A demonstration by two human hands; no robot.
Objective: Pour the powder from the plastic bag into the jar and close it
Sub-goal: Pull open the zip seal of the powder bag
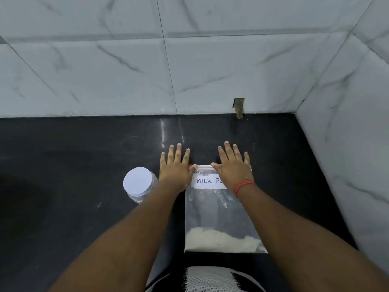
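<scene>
Both forearms reach in from the bottom of the frame toward centre, palms down, fingers straight and spread over the black counter (pixel 84 157).

L hand (pixel 175 168) sits just left of centre, flat, fingers fanned and pointing to the top of the frame; its thumb tip touches the top left corner of the plastic bag (pixel 221 209). Not curled round anything.

R hand (pixel 233 165) sits just right of centre, also flat w/ fingers splayed; palm lies over the bag's top right part and hides the end of the white label (pixel 207 181), which reads "MILK PO…". Thumb rests along the bag's zip edge. Red thread band (pixel 243 185) on the R wrist.

Bag lies flat, centre to lower centre, zip end at the far side. Whether the zip is sealed can't be made out. Pale powder (pixel 221 239) is heaped at its near end.

Jar (pixel 140 184), clear w/ white lid on, stands centre-left, just beside the L wrist.

Marble-look tiled wall (pixel 126 70) fills the upper frame.
</scene>
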